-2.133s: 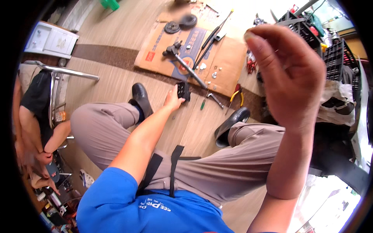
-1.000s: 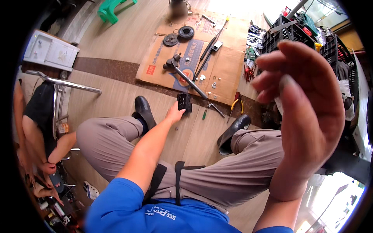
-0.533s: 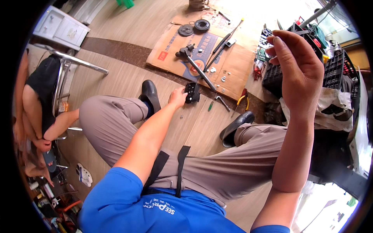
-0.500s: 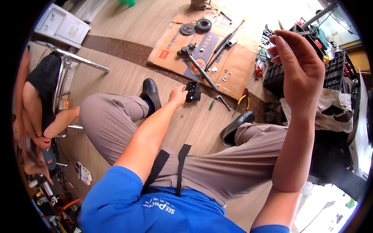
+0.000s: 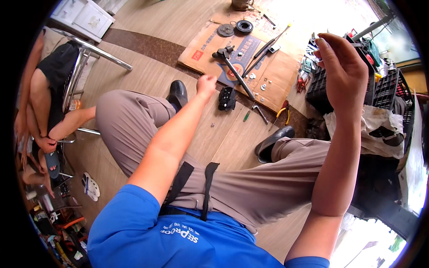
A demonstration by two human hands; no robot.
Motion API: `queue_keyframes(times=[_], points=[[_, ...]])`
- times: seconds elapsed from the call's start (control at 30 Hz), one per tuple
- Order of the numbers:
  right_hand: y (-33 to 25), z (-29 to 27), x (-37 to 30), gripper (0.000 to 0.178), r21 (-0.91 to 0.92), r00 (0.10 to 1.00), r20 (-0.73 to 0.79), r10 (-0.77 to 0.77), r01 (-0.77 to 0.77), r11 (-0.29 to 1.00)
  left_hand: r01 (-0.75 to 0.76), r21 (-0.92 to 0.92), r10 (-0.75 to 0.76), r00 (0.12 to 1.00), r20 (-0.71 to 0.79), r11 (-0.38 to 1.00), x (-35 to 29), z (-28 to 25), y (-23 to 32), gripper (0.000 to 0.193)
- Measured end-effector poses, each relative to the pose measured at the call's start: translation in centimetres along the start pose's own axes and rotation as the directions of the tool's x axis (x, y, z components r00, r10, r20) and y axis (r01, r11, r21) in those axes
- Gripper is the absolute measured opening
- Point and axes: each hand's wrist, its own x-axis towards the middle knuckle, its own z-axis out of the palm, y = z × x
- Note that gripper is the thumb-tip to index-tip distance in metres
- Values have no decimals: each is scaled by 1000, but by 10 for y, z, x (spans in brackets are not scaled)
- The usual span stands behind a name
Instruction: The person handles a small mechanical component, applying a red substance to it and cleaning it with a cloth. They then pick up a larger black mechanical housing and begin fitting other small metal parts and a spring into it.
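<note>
My left hand (image 5: pixel 206 86) is closed, held above the wooden floor just left of a black ribbed part (image 5: pixel 227 98) and apart from it. Whatever its fingers may hold is hidden. My right hand (image 5: pixel 345 76) is raised at the right, thumb and fingertips drawn together; anything between them is too small to make out. Beyond the black part, a dark metal tube with a bracket end (image 5: pixel 239 77) lies across flattened cardboard (image 5: pixel 190 57). Near it lie a green-handled screwdriver (image 5: pixel 246 116), an L-shaped metal tool (image 5: pixel 260 115) and yellow-handled pliers (image 5: pixel 282 114).
The cardboard also carries a black ring (image 5: pixel 244 27), a round disc (image 5: pixel 225 30), thin rods (image 5: pixel 261 53) and small metal pieces. Black crates (image 5: pixel 389 82) stand at right. A seated person (image 5: pixel 53 89) and a metal-framed chair (image 5: pixel 94 47) are at left, with a white cabinet (image 5: pixel 85 18) behind.
My left hand has let go of the black part and moved up and slightly left of it. The part stays on the floor. My right hand remains raised in nearly the same pose.
</note>
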Motion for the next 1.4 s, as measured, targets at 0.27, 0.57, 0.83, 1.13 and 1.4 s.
queue_keyframes(times=[0.27,0.57,0.83,1.13,1.4], points=[[49,-7,11,25,-241,985,97,144,-117,963,-491,-356,578,792,199,795,-125,28,324,27],[94,24,-13,30,-598,943,183,277,-117,793,-855,5,714,436,549,518,-166,-51,359,36],[246,34,-154,32,-617,738,229,635,-394,681,-805,508,445,593,671,307,-127,-36,306,53],[233,159,-177,37,-728,483,572,663,-73,681,-767,555,194,627,755,322,-133,-56,303,53],[279,184,-174,30,-781,405,540,738,-86,618,-770,560,333,637,695,305,-116,-86,308,50]])
